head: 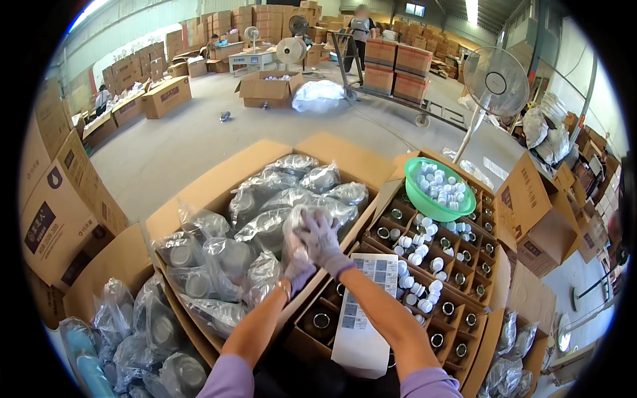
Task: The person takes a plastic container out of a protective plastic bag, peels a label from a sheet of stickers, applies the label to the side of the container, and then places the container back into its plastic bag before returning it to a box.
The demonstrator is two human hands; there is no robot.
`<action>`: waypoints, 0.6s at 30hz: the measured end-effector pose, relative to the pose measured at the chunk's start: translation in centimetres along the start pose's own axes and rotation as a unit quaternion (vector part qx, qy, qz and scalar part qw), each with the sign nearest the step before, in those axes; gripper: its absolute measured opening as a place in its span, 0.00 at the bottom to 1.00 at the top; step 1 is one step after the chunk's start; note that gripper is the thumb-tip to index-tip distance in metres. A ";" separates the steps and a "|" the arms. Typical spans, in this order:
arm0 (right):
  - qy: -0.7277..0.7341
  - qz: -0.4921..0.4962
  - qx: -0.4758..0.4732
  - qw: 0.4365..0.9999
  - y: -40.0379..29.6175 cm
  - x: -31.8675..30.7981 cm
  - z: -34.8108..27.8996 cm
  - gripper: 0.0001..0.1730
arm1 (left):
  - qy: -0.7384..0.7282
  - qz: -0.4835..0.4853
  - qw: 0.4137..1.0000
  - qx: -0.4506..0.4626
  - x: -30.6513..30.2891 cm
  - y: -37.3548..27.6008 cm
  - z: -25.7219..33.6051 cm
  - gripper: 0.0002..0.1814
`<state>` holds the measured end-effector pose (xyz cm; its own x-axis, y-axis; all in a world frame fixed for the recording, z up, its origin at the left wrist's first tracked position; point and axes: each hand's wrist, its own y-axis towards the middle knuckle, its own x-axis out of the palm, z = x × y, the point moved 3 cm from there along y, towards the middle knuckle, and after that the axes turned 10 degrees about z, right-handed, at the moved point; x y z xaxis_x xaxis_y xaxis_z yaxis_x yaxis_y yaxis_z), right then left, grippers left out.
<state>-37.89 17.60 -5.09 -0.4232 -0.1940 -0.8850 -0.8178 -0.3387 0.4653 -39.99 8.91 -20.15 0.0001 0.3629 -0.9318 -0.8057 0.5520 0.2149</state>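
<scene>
Both gloved hands are at a plastic-bagged container (294, 219) above the right side of an open carton (199, 204). My right hand (321, 241) lies over the container with its fingers spread, and motion blurs it. Lower down, my left hand (300, 272) holds the near end; its fingers are partly hidden. Rows of similar bagged containers (234, 256) fill the carton around them. To the right stands a divided carton (366, 238) with metal-rimmed bottles (437, 340) in its cells. White caps (414, 258) and a printed label sheet (361, 318) lie across it.
A green basin (430, 214) of white caps rests on the divided carton's far end. More bagged containers (164, 333) fill a box at lower left. A pedestal fan (495, 82), a loaded cart (423, 107) and a standing person (361, 30) are farther off.
</scene>
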 end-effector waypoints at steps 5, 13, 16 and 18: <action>0.055 -0.003 -0.128 0.990 -4.2 -3.4 -3.4 0.23 | 0.104 0.008 0.993 0.056 0.3 -5.3 1.5 0.22; 0.177 0.011 -0.101 0.979 -2.5 -3.6 -6.4 0.27 | 0.128 -0.006 0.990 0.051 -0.9 -8.6 -0.2 0.21; 0.016 -0.021 -0.020 0.999 0.6 -3.5 -4.3 0.27 | 0.109 0.000 0.994 0.029 -1.4 -5.8 0.0 0.21; 0.039 -0.047 0.004 0.998 1.9 -2.3 -3.8 0.26 | 0.094 0.012 0.995 0.011 -1.9 -2.8 0.1 0.21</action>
<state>-36.93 13.89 -2.10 -0.3139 -0.2324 -0.9206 -0.8555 -0.3512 0.3804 -37.67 6.76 -18.94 -0.1309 0.2312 -0.9641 -0.7908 0.5621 0.2421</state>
